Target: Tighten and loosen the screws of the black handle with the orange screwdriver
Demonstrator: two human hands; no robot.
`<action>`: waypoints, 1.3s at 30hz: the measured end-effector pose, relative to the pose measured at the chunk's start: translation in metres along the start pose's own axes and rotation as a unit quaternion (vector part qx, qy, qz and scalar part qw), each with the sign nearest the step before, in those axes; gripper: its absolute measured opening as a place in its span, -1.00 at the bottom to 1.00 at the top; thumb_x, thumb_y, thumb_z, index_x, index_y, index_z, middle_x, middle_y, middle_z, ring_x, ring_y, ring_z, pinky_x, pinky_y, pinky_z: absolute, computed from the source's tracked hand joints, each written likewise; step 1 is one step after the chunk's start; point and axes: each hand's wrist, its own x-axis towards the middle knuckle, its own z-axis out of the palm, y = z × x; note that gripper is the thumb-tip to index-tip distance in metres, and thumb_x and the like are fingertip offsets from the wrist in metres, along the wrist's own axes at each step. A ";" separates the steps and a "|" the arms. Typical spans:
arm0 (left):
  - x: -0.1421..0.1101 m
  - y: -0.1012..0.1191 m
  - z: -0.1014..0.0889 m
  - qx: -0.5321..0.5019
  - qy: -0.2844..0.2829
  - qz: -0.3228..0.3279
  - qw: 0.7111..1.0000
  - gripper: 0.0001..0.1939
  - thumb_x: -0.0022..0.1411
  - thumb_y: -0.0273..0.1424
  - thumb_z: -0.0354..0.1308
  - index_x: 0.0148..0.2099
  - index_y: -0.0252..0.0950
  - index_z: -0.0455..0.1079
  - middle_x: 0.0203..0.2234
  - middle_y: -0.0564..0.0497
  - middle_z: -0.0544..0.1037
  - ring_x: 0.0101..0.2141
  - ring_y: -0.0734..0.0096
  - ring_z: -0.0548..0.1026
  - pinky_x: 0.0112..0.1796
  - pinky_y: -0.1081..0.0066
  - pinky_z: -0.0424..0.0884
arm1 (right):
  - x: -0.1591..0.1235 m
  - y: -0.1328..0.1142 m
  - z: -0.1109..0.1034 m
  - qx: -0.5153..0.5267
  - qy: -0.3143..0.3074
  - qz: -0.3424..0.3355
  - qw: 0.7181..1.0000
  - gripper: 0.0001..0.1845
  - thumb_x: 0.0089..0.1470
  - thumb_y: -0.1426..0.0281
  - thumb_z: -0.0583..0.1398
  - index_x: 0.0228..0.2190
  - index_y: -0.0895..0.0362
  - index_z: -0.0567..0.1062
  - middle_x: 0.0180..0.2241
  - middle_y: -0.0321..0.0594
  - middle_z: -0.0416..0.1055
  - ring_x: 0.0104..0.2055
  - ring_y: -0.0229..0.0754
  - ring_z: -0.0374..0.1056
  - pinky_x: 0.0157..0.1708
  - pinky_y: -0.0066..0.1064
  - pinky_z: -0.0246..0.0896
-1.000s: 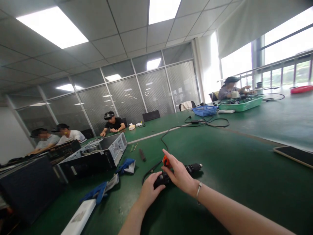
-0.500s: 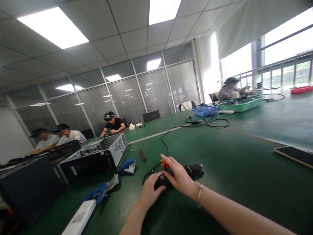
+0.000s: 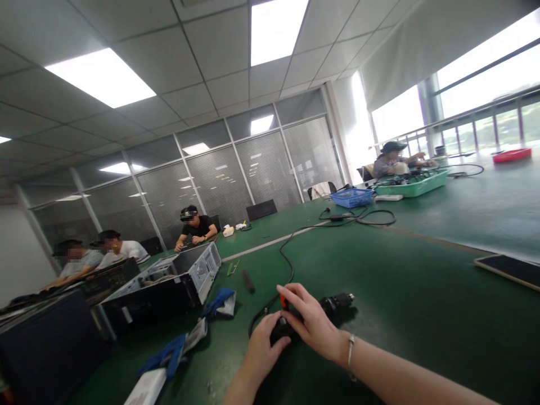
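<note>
A black corded electric drill (image 3: 331, 305) lies on the green table, its chuck pointing right. My left hand (image 3: 266, 347) is closed around the left end of its body, thumb in front and fingers behind. Over the drill's middle, my right hand (image 3: 311, 322) grips with thumb and fingers around an orange part (image 3: 283, 301), which shows between them. My palms and fingers hide much of the drill's body. A black cable (image 3: 289, 260) runs from behind my left hand toward the far side.
Left stand an open computer case (image 3: 156, 292) and a dark panel (image 3: 50, 349). Nearer are blue-grey gloves (image 3: 169, 351) and a white box (image 3: 147, 387). Rightward lie a phone (image 3: 512, 271), a blue basket (image 3: 352, 198) and a green tray (image 3: 426, 184). Several people sit around the table.
The camera view has tilted up slightly, so things sit lower in the picture. Both my hands stay on the drill, with only a slight shift of the fingers.
</note>
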 end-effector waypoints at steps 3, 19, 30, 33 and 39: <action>0.000 0.002 -0.001 0.003 0.000 -0.006 1.000 -0.53 0.06 -0.48 0.26 0.06 -0.23 0.37 0.01 -0.10 0.47 0.01 0.14 0.41 0.08 0.20 0.28 | -0.001 0.000 0.002 -0.004 0.004 -0.006 1.000 -0.42 0.21 0.52 0.00 0.22 -0.08 0.11 -0.10 -0.14 0.29 -0.10 -0.15 0.29 -0.09 -0.28 0.33; -0.001 -0.002 -0.001 0.000 0.000 0.005 1.000 -0.49 0.08 -0.45 0.26 0.11 -0.21 0.34 0.04 -0.10 0.45 0.04 0.13 0.39 0.10 0.17 0.25 | -0.007 0.002 0.007 -0.013 0.006 -0.009 1.000 -0.40 0.23 0.51 -0.02 0.25 -0.06 0.02 -0.10 -0.13 0.33 -0.11 -0.15 0.32 -0.11 -0.27 0.33; -0.001 -0.002 -0.002 0.001 -0.004 0.005 1.000 -0.46 0.08 -0.43 0.27 0.13 -0.19 0.33 0.04 -0.09 0.45 0.03 0.14 0.39 0.10 0.19 0.26 | -0.002 0.006 0.005 -0.032 0.031 0.036 0.998 -0.42 0.19 0.47 0.06 0.21 -0.06 0.10 -0.16 -0.17 0.37 -0.16 -0.13 0.35 -0.14 -0.26 0.35; -0.001 -0.001 -0.002 0.000 -0.005 0.006 1.000 -0.46 0.08 -0.43 0.26 0.14 -0.18 0.32 0.05 -0.08 0.44 0.04 0.15 0.39 0.10 0.19 0.25 | -0.001 0.005 0.004 -0.019 0.037 0.041 0.998 -0.38 0.18 0.48 0.06 0.23 -0.03 0.05 -0.08 -0.16 0.37 -0.08 -0.14 0.34 -0.06 -0.28 0.32; -0.002 0.002 -0.002 0.007 -0.006 0.003 1.000 -0.47 0.08 -0.42 0.26 0.13 -0.18 0.33 0.03 -0.08 0.45 0.02 0.15 0.40 0.10 0.19 0.25 | 0.000 0.004 0.000 -0.044 0.035 0.030 0.998 -0.45 0.16 0.42 0.12 0.17 0.00 0.18 -0.18 -0.17 0.40 -0.18 -0.15 0.36 -0.16 -0.30 0.36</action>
